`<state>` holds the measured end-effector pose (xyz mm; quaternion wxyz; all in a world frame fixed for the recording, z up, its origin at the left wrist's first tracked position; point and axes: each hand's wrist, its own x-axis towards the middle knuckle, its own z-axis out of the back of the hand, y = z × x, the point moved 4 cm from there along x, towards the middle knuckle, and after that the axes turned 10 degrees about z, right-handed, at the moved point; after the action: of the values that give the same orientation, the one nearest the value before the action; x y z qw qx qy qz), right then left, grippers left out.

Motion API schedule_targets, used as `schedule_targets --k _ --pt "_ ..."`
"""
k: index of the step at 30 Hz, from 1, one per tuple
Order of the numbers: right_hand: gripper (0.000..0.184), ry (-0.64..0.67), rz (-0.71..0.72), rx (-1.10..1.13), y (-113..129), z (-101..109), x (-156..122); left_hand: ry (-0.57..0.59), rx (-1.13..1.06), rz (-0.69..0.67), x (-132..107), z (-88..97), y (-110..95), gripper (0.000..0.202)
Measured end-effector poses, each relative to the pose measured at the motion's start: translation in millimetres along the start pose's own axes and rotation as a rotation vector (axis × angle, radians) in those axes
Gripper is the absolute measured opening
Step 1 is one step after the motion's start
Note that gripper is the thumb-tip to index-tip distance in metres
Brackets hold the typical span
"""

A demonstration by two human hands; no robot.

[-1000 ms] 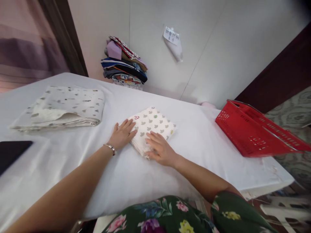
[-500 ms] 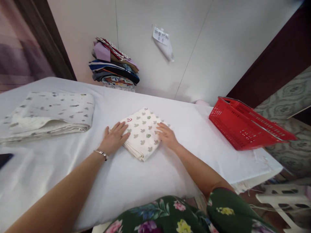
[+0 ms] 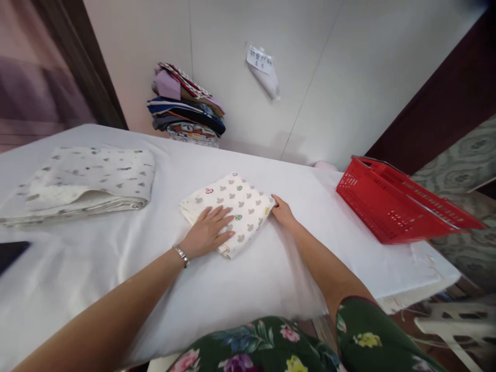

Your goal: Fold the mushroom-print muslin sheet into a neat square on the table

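A folded white cloth (image 3: 248, 201) printed with grey, green and red mushroom shapes lies on the white-covered table in front of me. My left hand (image 3: 209, 232) rests flat on its near left part, fingers stretched out, with a bracelet at the wrist. At the cloth's right corner, my right hand (image 3: 282, 211) pinches the edge between thumb and fingers. That corner looks slightly raised. To the left lies a larger folded white cloth (image 3: 96, 170) with a grey pattern, its front layer bulging a little; neither hand touches it.
A red plastic basket (image 3: 399, 206) stands at the table's right end. Behind the table, a pile of folded clothes (image 3: 189, 111) leans near the wall. A dark flat object (image 3: 12, 253) lies at the left edge. A paper note (image 3: 261, 64) hangs on the wall.
My left hand has slid right, from the cloth's left edge onto its surface. My right hand has shifted right from lying on the cloth and now grips its right corner.
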<state>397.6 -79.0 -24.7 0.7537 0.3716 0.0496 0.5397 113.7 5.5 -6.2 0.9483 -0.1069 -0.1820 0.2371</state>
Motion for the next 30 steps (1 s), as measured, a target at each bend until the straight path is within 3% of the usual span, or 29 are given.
schedule_targets --k 3,7,13,15,17,19,23,26,30 --pt "0.045 0.044 0.047 -0.056 0 0 2 -0.005 -0.003 -0.001 -2 0.8 1 0.047" --pt "0.038 -0.009 -0.001 -0.078 -9 -1 -2 0.005 0.012 0.014 -5 -0.6 -1 0.048" --pt "0.04 0.103 -0.015 0.119 -10 6 10 -0.032 -0.044 0.044 -5 6.3 1 0.046" --pt "0.043 0.013 -0.021 0.121 -1 14 19 -0.115 -0.053 0.095 -3 14.4 8 0.044" --pt "0.043 -0.089 0.069 0.099 20 14 28 -0.211 -0.018 0.175 -1 20.9 18 0.043" --pt "0.041 -0.077 0.24 0.067 50 0 38 -0.255 0.035 0.291 0 21.3 29 0.046" --pt "0.049 0.128 0.49 -0.123 98 -48 57 -0.183 0.099 0.458 -1 7.9 43 0.054" --pt "0.055 0.341 0.41 -0.278 99 -77 69 -0.166 0.132 0.448 -3 2.3 42 0.055" --pt "0.053 0.487 0.297 -0.335 91 -89 79 -0.152 0.151 0.448 -3 1.4 40 0.057"
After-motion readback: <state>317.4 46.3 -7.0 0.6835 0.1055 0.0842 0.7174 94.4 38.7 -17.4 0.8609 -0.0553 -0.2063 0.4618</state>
